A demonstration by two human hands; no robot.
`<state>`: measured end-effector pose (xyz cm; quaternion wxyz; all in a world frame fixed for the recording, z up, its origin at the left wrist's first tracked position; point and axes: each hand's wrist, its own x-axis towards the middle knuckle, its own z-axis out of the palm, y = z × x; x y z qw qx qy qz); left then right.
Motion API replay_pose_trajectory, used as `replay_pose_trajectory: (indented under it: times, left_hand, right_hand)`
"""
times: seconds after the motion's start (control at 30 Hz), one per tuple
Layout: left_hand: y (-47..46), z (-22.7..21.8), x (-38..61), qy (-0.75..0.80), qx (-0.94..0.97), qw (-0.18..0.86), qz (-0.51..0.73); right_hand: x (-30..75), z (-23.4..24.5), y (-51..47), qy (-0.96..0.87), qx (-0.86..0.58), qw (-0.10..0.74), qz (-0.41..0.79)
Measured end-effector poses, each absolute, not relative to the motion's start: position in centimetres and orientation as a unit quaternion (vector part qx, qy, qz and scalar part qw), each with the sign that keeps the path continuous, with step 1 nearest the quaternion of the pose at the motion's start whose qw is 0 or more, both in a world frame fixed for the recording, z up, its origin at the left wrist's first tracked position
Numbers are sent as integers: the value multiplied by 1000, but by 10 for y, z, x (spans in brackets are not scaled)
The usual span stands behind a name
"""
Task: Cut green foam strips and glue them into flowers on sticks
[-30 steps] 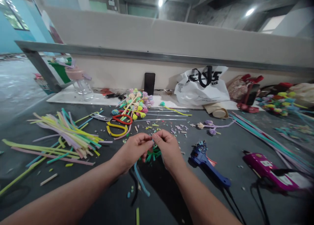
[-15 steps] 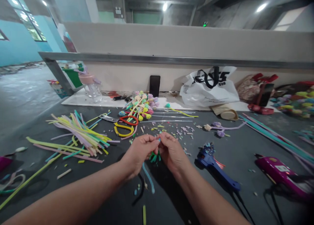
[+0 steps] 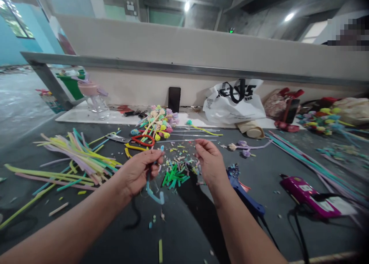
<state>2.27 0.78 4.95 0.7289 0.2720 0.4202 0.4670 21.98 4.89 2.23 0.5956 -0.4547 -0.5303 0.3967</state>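
"Over the worktop [image 3: 129,241], near the green pieces [image 3: 174,175]: blue strip [image 3: 155,197], clamped in left hand [image 3: 141,166] fingers, lower end dangling. Right hand [image 3: 211,162]?"

"Well apart from left; fingers drawn together, cannot tell whether on anything tiny."

"Risks?"

"Possible drop of strip into loose scraps, from a slack pinch. Possible knock to blue corded tool [image 3: 248,196], from an outward swing of right forearm [image 3: 242,225]."

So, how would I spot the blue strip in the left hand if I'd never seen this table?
On the dark table, find the bright green cut pieces; the left hand is just left of them. The blue strip hangs below that hand and curls rightward. Unlike the loose strips piled farther left, it is held, and its lower end bends like a hook.
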Motion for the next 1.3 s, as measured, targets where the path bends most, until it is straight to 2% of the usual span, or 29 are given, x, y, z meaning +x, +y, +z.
replay_pose_trajectory:
  times: [0.2,0.4,0.57,0.8,0.93,1.03,1.23,1.3]
  left_hand:
    - [-1,20,21,320,282,787,445]
    - [-1,3,12,281,294,799,442]
    - [-2,5,9,265,298,809,433]
    - [-1,2,7,292,285,800,439]
    - [-2,2,7,317,280,799,427]
    - [-2,2,7,319,284,802,417]
    - [-3,1,7,322,294,790,431]
    - [-3,1,6,314,298,786,441]
  right_hand:
    - [222,6,55,-646,-512,466,322]
    - [210,4,43,-781,-441,303,322]
    - [206,3,38,-868,-406,179,224]
    - [201,7,36,-836,-441,222,240]
    - [200,5,34,-856,-423,210,210]
    - [198,7,32,-858,-416,234,188]
    - [202,61,1,-810,-451,329,179]
    - [217,81,-14,-798,-487,321,153]
